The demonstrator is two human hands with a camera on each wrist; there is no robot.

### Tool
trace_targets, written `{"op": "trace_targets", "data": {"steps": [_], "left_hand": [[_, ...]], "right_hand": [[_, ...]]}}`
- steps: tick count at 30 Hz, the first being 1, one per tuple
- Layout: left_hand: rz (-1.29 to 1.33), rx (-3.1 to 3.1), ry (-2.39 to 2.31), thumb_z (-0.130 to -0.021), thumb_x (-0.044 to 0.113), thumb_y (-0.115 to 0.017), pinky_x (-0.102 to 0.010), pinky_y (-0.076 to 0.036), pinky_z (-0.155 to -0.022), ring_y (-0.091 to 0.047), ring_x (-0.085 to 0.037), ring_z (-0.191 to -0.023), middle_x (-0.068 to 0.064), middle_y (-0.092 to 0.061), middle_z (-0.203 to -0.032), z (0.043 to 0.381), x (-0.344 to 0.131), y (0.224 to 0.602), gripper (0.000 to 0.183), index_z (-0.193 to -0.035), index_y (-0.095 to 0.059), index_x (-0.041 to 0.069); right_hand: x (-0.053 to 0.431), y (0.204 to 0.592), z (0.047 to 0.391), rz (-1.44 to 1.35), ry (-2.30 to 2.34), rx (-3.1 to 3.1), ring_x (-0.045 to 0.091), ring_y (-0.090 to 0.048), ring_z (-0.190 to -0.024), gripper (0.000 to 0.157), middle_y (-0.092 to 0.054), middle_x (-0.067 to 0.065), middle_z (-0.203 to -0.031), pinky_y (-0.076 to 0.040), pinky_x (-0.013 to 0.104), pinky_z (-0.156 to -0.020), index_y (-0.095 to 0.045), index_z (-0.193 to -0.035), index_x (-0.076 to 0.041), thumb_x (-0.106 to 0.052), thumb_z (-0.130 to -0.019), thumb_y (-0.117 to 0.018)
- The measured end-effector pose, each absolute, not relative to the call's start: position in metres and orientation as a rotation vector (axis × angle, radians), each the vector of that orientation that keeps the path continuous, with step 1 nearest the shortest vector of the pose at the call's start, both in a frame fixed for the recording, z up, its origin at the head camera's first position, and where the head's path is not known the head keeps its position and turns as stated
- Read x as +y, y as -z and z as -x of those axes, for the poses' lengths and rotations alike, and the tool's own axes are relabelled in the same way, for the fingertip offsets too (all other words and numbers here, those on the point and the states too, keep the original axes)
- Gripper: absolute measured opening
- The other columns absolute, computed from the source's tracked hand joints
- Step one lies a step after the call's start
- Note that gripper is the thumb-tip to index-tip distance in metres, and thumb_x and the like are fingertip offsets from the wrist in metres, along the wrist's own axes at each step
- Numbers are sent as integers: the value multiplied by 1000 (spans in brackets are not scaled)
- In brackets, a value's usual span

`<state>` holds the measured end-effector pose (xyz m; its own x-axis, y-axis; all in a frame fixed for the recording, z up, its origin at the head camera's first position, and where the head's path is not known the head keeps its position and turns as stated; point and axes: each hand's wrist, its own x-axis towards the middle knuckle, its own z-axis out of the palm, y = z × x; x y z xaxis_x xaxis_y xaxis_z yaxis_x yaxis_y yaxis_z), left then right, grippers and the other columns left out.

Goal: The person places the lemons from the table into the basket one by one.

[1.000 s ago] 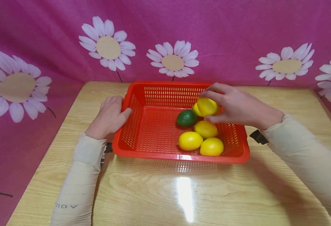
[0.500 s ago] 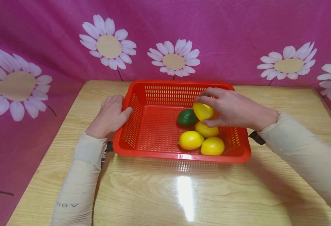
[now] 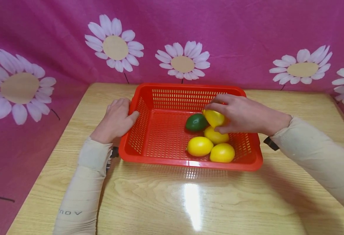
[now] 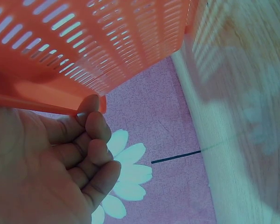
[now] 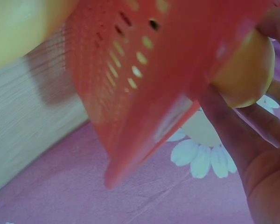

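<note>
A red plastic basket point(image 3: 166, 162) with slotted walls stands on the table. My left hand point(image 3: 114, 120) grips its left rim, thumb over the edge; in the left wrist view the fingers point(image 4: 98, 126) are curled below the rim. Inside the right half, my right hand point(image 3: 239, 112) holds a yellow lemon point(image 3: 214, 118) between thumb and fingers. Left of it lies a dark green lemon-shaped fruit point(image 3: 196, 122). Nearer me sit three more lemons, a back one point(image 3: 217, 135), a left one point(image 3: 199, 146) and a right one point(image 3: 222, 153). Whether another hides behind the held lemon, I cannot tell.
The basket's left half shows bare slotted floor. Wooden table point(image 3: 148, 199) extends in front and to both sides. A pink cloth point(image 3: 227, 36) with white flowers hangs behind. A large, blurred yellow rounded thing point(image 5: 23, 28) fills the right wrist view's upper left corner.
My right hand has come down and toward me with the lemon, then shifted slightly right in the last half second. The left hand has stayed on the rim.
</note>
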<state>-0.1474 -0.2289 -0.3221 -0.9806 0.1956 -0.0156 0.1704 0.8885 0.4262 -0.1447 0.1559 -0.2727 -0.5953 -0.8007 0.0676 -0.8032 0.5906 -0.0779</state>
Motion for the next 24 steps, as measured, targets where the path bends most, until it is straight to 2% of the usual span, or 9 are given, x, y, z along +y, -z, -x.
{"op": "trace_targets", "data": {"steps": [11,24], "left_hand": [[-271,3002,-684,-99,30,-45,-45,-34,-89,-46,-33,-104,-15,-55,-100,148,-228,324,34,-111,-55,0],[-251,2972,-708,-98,30,-46,-45,-34,-92,-45,-32,-106,-15,-54,-102,148,-228,324,35,-114,-54,0]], "right_hand": [[166,281,149,-1413,-121,-2798,28,-66,-108,55,-65,10,-120,-61,46,-89,-70,-124,-10,-20,-74,-92],[169,286,151,-1354,-62,-2943,35,-65,-120,57,-65,11,-131,-59,51,-95,-70,-127,-15,-19,-75,-92]]}}
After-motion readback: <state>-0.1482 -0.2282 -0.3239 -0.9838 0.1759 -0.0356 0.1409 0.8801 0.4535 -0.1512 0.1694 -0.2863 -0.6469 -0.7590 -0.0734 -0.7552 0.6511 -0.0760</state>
